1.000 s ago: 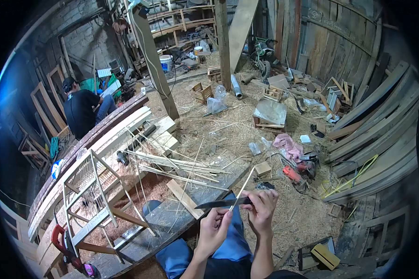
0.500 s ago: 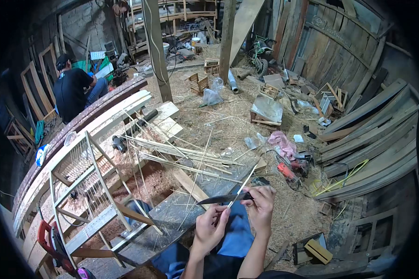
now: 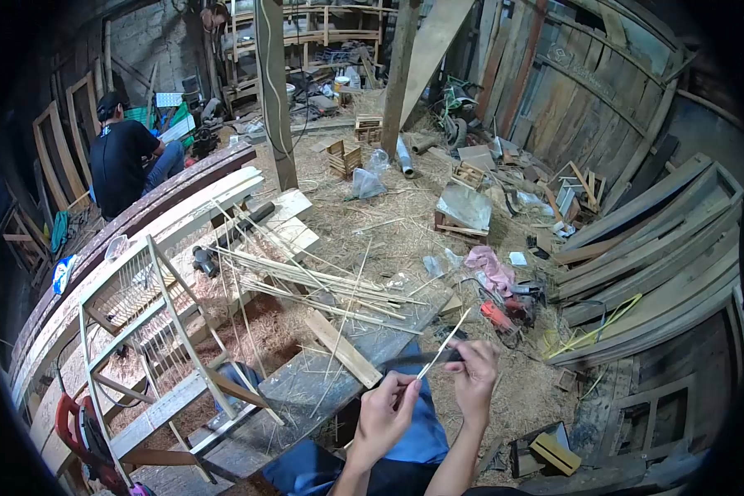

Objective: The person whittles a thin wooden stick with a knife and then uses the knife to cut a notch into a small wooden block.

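Observation:
A thin pale strip (image 3: 444,343) is pinched at its lower end by my left hand (image 3: 388,405), its free end pointing up and right. Closed around the handle of a dark knife (image 3: 407,360) is my right hand (image 3: 474,372). The blade reaches left across the strip, just above my left fingers, and is slightly blurred. Many similar thin strips (image 3: 339,289) lie on the workbench (image 3: 306,393) to the left, near a flat piece of wood (image 3: 343,349).
A slatted wooden frame (image 3: 161,281) stands at the left on the bench. Another person (image 3: 120,165) sits at the back left. Curved wooden frames (image 3: 661,273) lean at the right. A red power tool (image 3: 498,316) and pink cloth (image 3: 489,271) lie on the shavings-covered floor.
Both hands have shifted slightly right and down in the view, with the strip and knife still held. The surroundings have moved a little left as the camera view turned.

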### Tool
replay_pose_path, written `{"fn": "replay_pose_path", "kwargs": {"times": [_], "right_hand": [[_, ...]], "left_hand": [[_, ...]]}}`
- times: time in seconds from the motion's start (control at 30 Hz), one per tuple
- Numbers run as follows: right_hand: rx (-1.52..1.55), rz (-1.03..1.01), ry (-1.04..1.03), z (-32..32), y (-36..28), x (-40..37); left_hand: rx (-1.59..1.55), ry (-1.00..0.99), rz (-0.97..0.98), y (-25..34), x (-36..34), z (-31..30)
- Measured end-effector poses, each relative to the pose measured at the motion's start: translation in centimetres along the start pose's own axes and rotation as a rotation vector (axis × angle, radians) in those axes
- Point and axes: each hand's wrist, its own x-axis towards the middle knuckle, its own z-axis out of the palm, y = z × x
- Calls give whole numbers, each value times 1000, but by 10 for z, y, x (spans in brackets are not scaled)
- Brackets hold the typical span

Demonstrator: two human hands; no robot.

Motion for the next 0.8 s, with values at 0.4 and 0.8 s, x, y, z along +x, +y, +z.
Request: {"fn": "replay_pose_path", "kwargs": {"times": [0.4,0.8], "right_hand": [[-45,240,224,-39,39,-2],[650,558,53,21,-54,2]], "left_hand": [[-175,90,-45,-26,4,-21],[-500,39,-236,-13,3,-5]]}}
